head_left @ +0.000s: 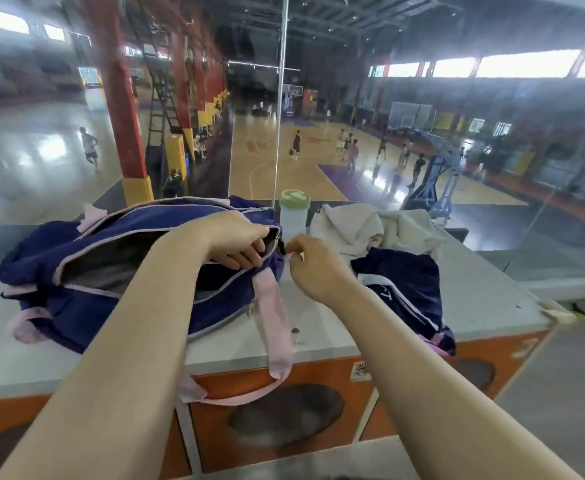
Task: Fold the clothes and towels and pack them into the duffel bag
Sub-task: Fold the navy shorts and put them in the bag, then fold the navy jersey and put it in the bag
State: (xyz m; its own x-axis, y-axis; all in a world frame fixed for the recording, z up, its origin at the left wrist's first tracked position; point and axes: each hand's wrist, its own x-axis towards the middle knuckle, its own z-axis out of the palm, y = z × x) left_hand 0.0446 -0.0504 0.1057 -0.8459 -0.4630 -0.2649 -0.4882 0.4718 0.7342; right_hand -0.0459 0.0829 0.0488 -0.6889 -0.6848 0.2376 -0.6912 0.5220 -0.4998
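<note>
A navy duffel bag [76,258] with pink trim and straps lies on a grey counter [485,292], its top zip partly open and a dark grey lining showing. My left hand [235,242] grips the bag's edge at the right end of the opening. My right hand [313,265] pinches the zip pull just beside it. To the right lie a crumpled cream towel [363,226] and a navy garment with white stripes [405,289].
A clear bottle with a green lid [295,211] stands behind the bag's right end. A glass pane rises right behind the counter, overlooking a basketball hall with people. The counter's orange front [318,379] drops away toward me; a pink strap [277,327] hangs over it.
</note>
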